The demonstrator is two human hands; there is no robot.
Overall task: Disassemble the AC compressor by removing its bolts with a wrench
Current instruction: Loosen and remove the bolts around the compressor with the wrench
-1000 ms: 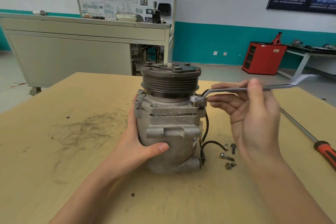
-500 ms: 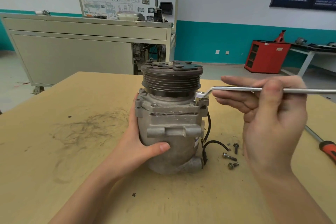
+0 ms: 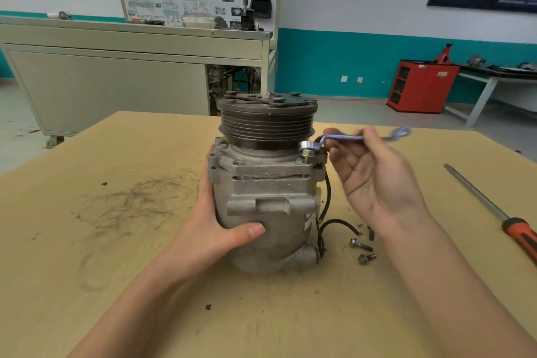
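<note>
A grey AC compressor (image 3: pixel 270 212) stands upright on the wooden table (image 3: pixel 116 241), its black ribbed pulley on top. My left hand (image 3: pixel 215 229) grips the compressor's lower left side, thumb across the front. A silver ring wrench (image 3: pixel 348 138) sits with its ring on a raised bolt (image 3: pixel 308 158) at the housing's top right corner. My right hand (image 3: pixel 374 177) pinches the wrench handle between thumb and fingers, palm turned toward me. The wrench's far end is blurred.
Three loose bolts (image 3: pixel 361 245) lie on the table right of the compressor base, beside its black cable (image 3: pixel 337 224). An orange-handled screwdriver (image 3: pixel 494 212) lies at the right edge. A grey cabinet (image 3: pixel 116 81) stands behind the table; a red cabinet (image 3: pixel 421 86) is far right.
The wrench handle has swung away from me toward the back, and my right hand has turned with it. The bolt stands higher out of the housing. My left hand has stayed put.
</note>
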